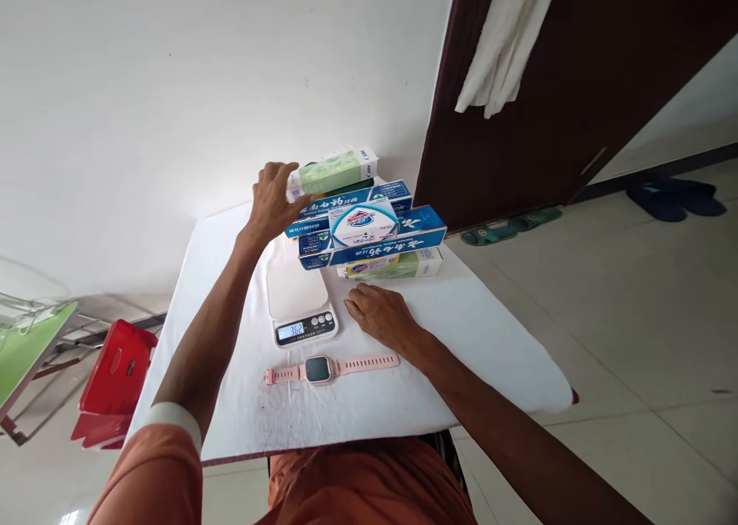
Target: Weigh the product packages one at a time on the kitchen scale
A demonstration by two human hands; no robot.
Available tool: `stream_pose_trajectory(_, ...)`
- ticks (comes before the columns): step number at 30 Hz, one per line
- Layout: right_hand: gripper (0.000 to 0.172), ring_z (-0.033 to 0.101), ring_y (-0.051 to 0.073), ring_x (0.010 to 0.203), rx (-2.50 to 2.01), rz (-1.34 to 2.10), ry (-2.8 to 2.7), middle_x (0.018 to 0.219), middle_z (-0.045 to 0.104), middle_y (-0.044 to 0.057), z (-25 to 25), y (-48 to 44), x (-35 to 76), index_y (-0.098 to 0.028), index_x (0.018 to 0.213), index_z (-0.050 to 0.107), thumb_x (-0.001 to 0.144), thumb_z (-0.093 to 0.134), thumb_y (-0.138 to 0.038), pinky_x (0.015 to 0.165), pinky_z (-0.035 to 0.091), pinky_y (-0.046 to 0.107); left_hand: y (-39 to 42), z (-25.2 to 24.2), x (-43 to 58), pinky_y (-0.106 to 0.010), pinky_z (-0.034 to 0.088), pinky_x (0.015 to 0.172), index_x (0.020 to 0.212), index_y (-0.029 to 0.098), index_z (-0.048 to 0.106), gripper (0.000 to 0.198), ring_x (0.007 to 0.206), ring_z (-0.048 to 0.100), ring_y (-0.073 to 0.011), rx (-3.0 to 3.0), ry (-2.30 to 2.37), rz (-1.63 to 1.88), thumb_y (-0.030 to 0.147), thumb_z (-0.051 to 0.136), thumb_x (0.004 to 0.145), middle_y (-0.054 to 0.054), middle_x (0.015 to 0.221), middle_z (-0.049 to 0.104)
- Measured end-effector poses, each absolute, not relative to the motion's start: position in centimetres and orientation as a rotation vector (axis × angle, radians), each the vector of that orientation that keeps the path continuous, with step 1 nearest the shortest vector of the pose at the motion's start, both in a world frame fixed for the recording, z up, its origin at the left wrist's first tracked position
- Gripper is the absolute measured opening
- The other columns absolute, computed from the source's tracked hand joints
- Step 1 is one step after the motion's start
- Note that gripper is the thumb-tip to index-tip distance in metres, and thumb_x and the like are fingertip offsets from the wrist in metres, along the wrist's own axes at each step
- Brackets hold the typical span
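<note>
Left hand (pixel 272 202), upper centre: fingers part-open and curved about the left end of the upper green-and-white carton (pixel 340 171); whether they grip it firmly, cannot tell. Thumb low, over the rear blue toothpaste box (pixel 395 194).

Right hand (pixel 380 315), centre: fingers loosely folded on the surface (pixel 490 375), nothing visible in hold.

Centre, clustered: front blue toothpaste box (pixel 412 240); white-and-blue soap box (pixel 364 224), lying across both blue boxes; lower green-and-white carton (pixel 423 264).

Kitchen scale (pixel 297 294), left of right hand, display reading 362. Pink-strapped smartwatch (pixel 317 369), below.

Handling, as judged: carton best pinched square by its long sides, thumb kept off the blue box; pile liable to slide if nudged; right hand best kept off the scale.
</note>
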State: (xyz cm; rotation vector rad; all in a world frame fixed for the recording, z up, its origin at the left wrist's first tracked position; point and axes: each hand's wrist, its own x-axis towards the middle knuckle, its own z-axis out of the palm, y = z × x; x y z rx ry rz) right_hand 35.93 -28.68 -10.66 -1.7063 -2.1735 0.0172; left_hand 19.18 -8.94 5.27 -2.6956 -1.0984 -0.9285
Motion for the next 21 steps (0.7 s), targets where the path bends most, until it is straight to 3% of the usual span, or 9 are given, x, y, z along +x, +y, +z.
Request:
stream_pose_trajectory(3,0.029,0.062,0.017,0.077,-1.703,0.021,-2.173,0.083,0.071,0.007,-10.7,-28.7,36.0,-0.016,0.083,0.069,0.103,0.049,-0.022,0.059,0.024,0.03,-6.6,5.9,21.4,-0.057,0.041,0.104,0.133,0.02,0.059,0.071,0.126,0.052,-0.0385,-2.773,-1.104,-0.797,0.065,0.075,0.08,-0.018,0.129,0.058)
stream_pose_trajectory(6,0.029,0.062,0.017,0.075,-1.717,0.021,-2.165,0.082,0.07,0.006,-10.7,-28.8,36.0,-0.016,0.083,0.069,0.103,0.049,-0.024,0.059,0.024,0.03,-5.2,6.2,22.6,-0.06,0.04,0.104,0.122,0.018,0.063,0.057,0.12,0.054,-0.0381,-2.813,-1.18,-0.68,0.054,0.079,0.08,-0.016,0.119,0.061)
stream_pose_trajectory(11,0.03,0.062,0.016,0.074,-1.668,0.0,-2.157,0.08,0.07,0.006,-11.0,-28.7,36.0,-0.016,0.082,0.069,0.103,0.048,-0.023,0.059,0.025,0.029,-6.0,5.5,20.5,-0.053,0.046,0.101,0.12,0.018,0.062,0.051,0.118,0.053,-0.0334,-2.828,-1.247,-0.851,0.042,0.081,0.079,-0.014,0.119,0.057)
stream_pose_trajectory(17,0.034,0.063,0.017,0.075,-1.702,-0.001,-2.141,0.079,0.071,0.007,-10.9,-28.6,35.9,-0.015,0.079,0.07,0.103,0.046,-0.021,0.059,0.025,0.03,-11.2,8.1,12.1,-0.046,0.05,0.1,0.125,0.023,0.062,0.052,0.112,0.055,-0.0268,-2.631,-1.261,-1.223,0.048,0.078,0.082,-0.011,0.119,0.056)
stream_pose_trajectory(21,0.034,0.065,0.017,0.078,-1.727,0.023,-2.134,0.083,0.073,0.007,-10.6,-28.7,35.8,-0.016,0.079,0.07,0.102,0.046,-0.021,0.059,0.026,0.03,-17.9,9.6,5.9,-0.048,0.052,0.098,0.127,0.028,0.062,0.054,0.109,0.059,-0.0277,-2.557,-1.457,-1.084,0.051,0.079,0.081,-0.009,0.119,0.057)
